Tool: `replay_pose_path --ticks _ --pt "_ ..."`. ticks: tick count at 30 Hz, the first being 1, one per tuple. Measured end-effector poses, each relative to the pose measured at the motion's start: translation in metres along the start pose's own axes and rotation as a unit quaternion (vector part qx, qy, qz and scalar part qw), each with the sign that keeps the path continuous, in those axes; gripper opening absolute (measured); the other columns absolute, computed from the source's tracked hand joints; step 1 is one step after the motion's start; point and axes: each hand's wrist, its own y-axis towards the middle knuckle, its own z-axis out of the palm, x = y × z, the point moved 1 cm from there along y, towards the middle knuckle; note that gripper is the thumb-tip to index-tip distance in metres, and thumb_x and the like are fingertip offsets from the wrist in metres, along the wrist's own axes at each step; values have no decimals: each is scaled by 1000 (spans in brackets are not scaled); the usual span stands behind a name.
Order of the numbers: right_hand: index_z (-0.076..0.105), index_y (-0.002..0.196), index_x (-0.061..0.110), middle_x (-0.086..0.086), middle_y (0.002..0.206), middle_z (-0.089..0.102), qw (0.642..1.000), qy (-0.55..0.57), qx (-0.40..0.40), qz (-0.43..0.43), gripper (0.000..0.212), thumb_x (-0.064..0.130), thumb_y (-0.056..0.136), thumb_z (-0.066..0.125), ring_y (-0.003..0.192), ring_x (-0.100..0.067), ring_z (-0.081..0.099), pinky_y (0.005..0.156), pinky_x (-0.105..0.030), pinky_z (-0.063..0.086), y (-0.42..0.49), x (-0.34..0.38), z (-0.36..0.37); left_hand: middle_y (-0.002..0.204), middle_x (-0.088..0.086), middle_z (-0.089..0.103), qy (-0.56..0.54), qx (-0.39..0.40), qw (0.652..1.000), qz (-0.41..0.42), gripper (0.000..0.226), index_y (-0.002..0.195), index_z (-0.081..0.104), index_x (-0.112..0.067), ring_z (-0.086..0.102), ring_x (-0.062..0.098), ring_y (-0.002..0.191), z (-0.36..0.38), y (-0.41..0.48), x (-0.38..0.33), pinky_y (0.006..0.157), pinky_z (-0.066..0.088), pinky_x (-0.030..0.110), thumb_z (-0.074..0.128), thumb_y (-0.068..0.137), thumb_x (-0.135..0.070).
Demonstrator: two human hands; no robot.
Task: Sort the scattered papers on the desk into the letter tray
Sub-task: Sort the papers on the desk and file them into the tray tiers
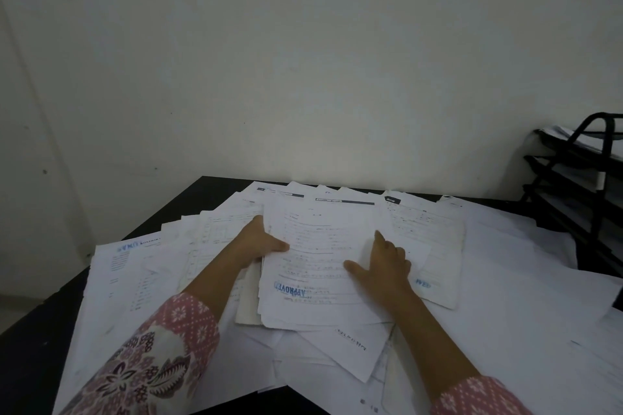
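**Stack of papers being held at the middle of the desk**

A stack [313, 256] of printed sheets is being gripped at its left edge by the left hand [258, 242]: the thumb is being pressed onto the top sheet, while the fingers are being hidden beneath the edge. The right hand [384, 266] is being rested on the same top sheet, with thumb and forefinger spread apart and the other fingers loosely bent; nothing is being pinched by it. A blue stamp [290, 291] reading APPROVED is being shown upside down near the stack's near edge. The stack is being borne by the scattered papers [505, 296], by which most of the black desk [33, 347] is being covered. The black letter tray [573, 185] is being seen at the far right of the desk, well apart from both hands, and sheets are being held in its top tier; the lower tiers cannot be made out. Both forearms are being covered by pink patterned sleeves [161, 347].
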Motion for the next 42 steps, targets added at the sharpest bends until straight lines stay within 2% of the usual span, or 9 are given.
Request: replay_pose_path --ticks 3,9,13,21,24,27,31,34,42 --pt "21 144 11 -13 143 33 999 -7 -23 42 83 57 85 55 132 -32 28 107 -41 25 3 -3 -1 129 10 49 4 -20 1000 -5 53 134 38 -4 49 28 118 5 -4 -4 64 45 20 63 87 -5" --pt "23 141 8 -14 139 38 998 -24 -22 49 80 57 85 53 130 -30 30 105 -41 26 5 -4 5 134 4 49 -18 -13 1000 2 53 136 40 -8 50 27 120 12 -8 -6 80 42 26 62 90 -21" --pt "23 144 11 -10 143 36 999 31 -2 21 79 45 85 61 133 -29 29 107 -40 27 6 0 3 135 5 48 -1 3 999 32 53 135 39 -6 47 27 124 17 -10 -9 85 38 25 63 88 -11" --pt "24 146 10 -13 142 36 920 387 -35 51 90 30 76 77 127 -27 42 102 -39 42 24 -18 -38 127 5 55 -191 -16 971 146 42 126 46 -16 54 16 105 17 -21 -32 76 48 23 62 89 -7" --pt "32 141 12 -6 130 50 890 449 -86 -4 76 24 79 74 112 -22 53 88 -32 48 27 -13 -73 124 1 56 -246 -32 949 195 48 132 45 -16 54 17 112 17 -26 -55 87 48 28 63 88 -8" --pt "49 125 8 -5 112 60 871 456 -168 -77 45 13 85 68 93 -17 59 74 -22 49 25 -4 -109 126 2 57 -278 -58 929 237 50 134 45 -13 55 18 113 12 -27 -79 96 47 36 64 87 -9" --pt "56 93 14 -8 95 64 848 456 -230 -140 15 14 85 68 78 -11 60 68 -21 54 19 -1 -145 116 4 65 -306 -46 904 294 40 124 53 -16 64 20 103 4 -33 -106 85 55 36 66 86 -11" --pt "55 93 13 -11 95 66 835 486 -216 -141 24 28 82 70 83 -20 64 74 -36 56 15 -3 -163 113 4 67 -319 -33 895 311 36 120 56 -17 66 21 100 3 -36 -115 83 56 38 66 86 -18" --pt "53 106 12 -1 99 60 857 441 -226 -143 23 13 87 65 90 -17 59 70 -20 48 13 0 -174 100 -10 56 -171 -120 924 319 29 110 46 -22 55 5 88 14 -39 -121 65 44 14 64 89 -17"
